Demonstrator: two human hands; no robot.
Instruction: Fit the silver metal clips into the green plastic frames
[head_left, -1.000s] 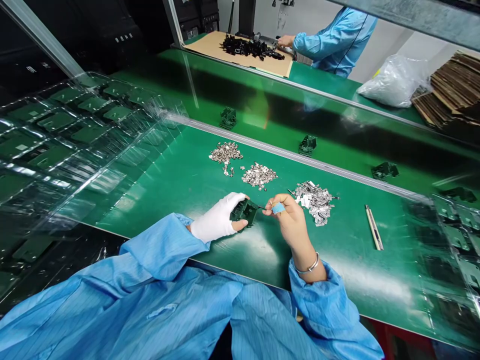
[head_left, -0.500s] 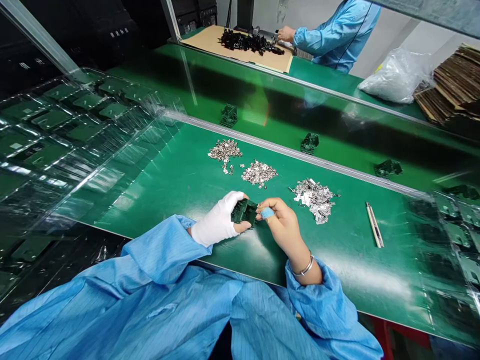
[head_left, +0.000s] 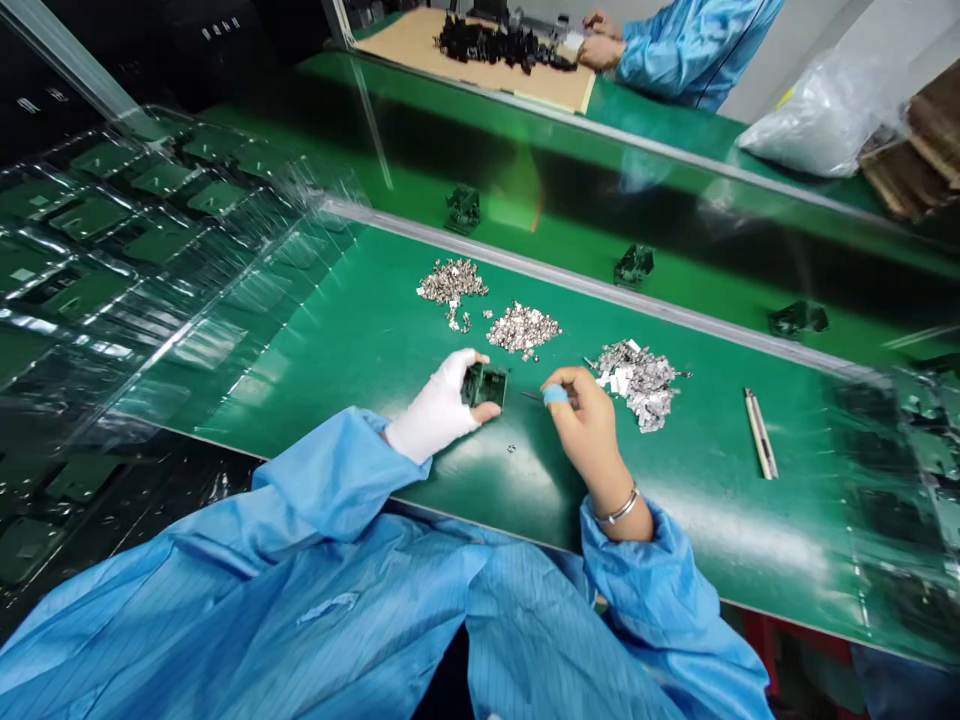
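Observation:
My left hand [head_left: 442, 408], in a white glove with bare fingertips, grips a small green plastic housing [head_left: 493, 386] by its edges over the green table. To its right, apart from the housing, my right hand [head_left: 581, 405] is closed in a pinch on a thin dark pointed tool [head_left: 532, 397]; its exact kind is unclear. Blue tape wraps one finger of this hand. A tiny metal piece [head_left: 511, 449] lies on the table below the housing. Beyond my hands are two piles of small metal parts, the left pile [head_left: 452, 281] and the middle pile [head_left: 523, 330]. Flat metal pieces [head_left: 641, 382] are heaped beside my right hand.
A cutter-like knife [head_left: 760, 434] lies at the right. Clear trays of green parts [head_left: 97, 215] are stacked on the left, with more trays [head_left: 892, 470] on the right. Several green housings [head_left: 634, 265] stand behind the metal rail [head_left: 585, 294]. Across, a co-worker's hands [head_left: 601, 45] are near black parts.
My right hand has moved away from the housing to the right, and a thin tool now shows in its fingers. A tiny metal piece now shows on the table. The view has tilted slightly.

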